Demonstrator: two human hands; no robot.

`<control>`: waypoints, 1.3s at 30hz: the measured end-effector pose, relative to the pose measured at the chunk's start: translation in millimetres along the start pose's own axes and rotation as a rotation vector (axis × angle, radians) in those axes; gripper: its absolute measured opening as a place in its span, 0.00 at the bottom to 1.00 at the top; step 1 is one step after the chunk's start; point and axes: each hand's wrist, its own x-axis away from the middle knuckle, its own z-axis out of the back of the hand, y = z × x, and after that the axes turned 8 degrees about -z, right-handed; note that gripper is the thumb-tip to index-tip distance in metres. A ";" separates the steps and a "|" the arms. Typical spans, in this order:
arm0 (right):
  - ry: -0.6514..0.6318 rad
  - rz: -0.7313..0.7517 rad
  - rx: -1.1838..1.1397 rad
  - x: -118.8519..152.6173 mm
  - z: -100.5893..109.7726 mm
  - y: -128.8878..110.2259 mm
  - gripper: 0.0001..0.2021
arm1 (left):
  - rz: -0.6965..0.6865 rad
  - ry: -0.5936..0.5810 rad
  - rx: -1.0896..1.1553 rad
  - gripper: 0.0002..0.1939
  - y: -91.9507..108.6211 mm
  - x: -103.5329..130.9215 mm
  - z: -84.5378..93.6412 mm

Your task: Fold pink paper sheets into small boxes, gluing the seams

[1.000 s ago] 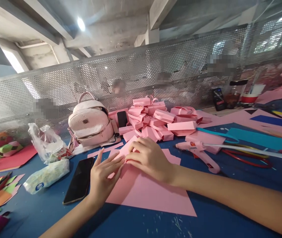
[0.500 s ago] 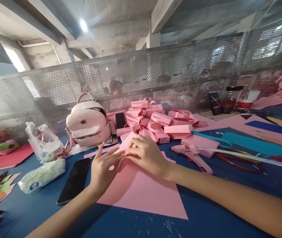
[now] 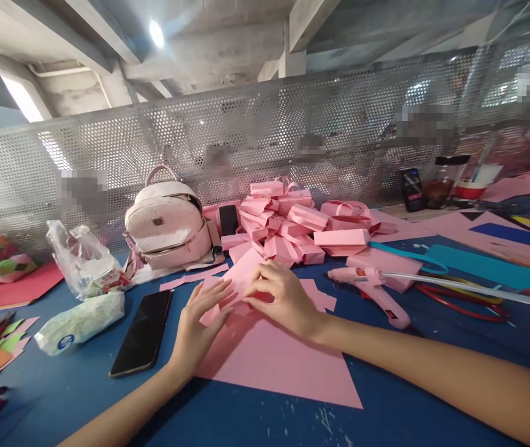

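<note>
A large pink paper sheet (image 3: 283,366) lies on the blue table before me. A smaller pink paper piece (image 3: 241,268) sits at its far end, partly covered by my hands. My left hand (image 3: 203,323) rests on this piece's left side, fingers stretched out and slightly spread, gripping nothing. My right hand (image 3: 286,299) is curled, its thumb and fingertips closed on the paper's edge; the exact fold there is hidden. To the right of my right hand lies a pink glue gun (image 3: 371,288). Beyond both hands rises a heap of folded pink paper boxes (image 3: 287,217).
On the left are a black phone (image 3: 141,335), a tissue pack (image 3: 81,323) and a plastic bag (image 3: 85,264). A pale pink backpack (image 3: 166,223) stands behind them. Teal paper (image 3: 493,270) and a red cable loop (image 3: 460,307) lie right. A perforated metal screen (image 3: 246,124) runs along the back.
My left hand's fingers have lowered and drawn a little away from my right fingertips, showing more of the small pink piece. The right hand stays curled at the paper. The view has shifted slightly.
</note>
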 end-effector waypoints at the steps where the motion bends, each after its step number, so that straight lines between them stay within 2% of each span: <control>1: -0.004 -0.017 -0.016 4.1 -3.2 1.4 0.05 | 0.025 -0.002 0.026 0.15 -2.1 3.5 0.5; 3: -0.012 -0.040 -0.044 11.3 -8.8 3.7 0.05 | 0.070 -0.005 0.053 0.17 -4.1 7.8 2.2; 6: -0.037 -0.055 -0.070 17.5 -14.8 6.3 0.05 | 0.133 -0.017 0.072 0.14 -2.9 8.6 3.9; 14: -0.099 -0.082 -0.044 18.2 -22.4 13.2 0.07 | 0.297 -0.068 0.266 0.11 -7.9 8.1 -0.8; 31: -0.139 -0.105 -0.023 17.6 -22.2 15.2 0.06 | 0.359 -0.058 0.311 0.08 -8.7 6.6 0.7; 39: -0.140 -0.076 0.000 16.8 -25.7 15.7 0.06 | 0.318 -0.058 0.269 0.05 -7.0 5.8 0.3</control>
